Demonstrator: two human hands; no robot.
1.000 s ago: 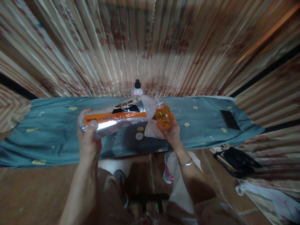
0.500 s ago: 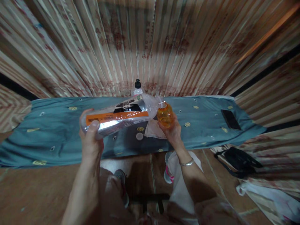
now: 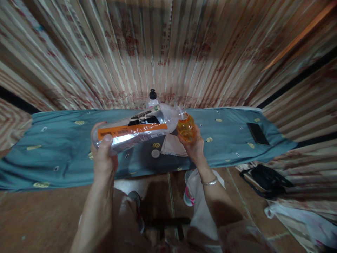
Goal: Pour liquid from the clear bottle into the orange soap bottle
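Note:
My left hand (image 3: 104,151) is wrapped round the base end of a large clear plastic bottle (image 3: 134,128) with a silver, orange and black label. The bottle lies tilted nearly on its side, its neck pointing right. In my right hand (image 3: 195,144) is a small amber cup (image 3: 186,128), held at the bottle's mouth. The exact contact between mouth and cup is hard to make out. Below them, a round white cap (image 3: 155,153) lies on the cloth beside a pale folded cloth (image 3: 172,146). A clear bottle with a black top (image 3: 152,95) stands behind the large one.
A blue-green patterned cloth (image 3: 63,151) covers the narrow table. A dark phone (image 3: 258,134) lies toward its right end. Pleated curtains (image 3: 147,45) hang behind and at both sides. On the tiled floor at right is a black bag (image 3: 268,179).
The view has shifted very slightly. Both hands keep their grips, and the bottle and amber cup stay almost in the same place.

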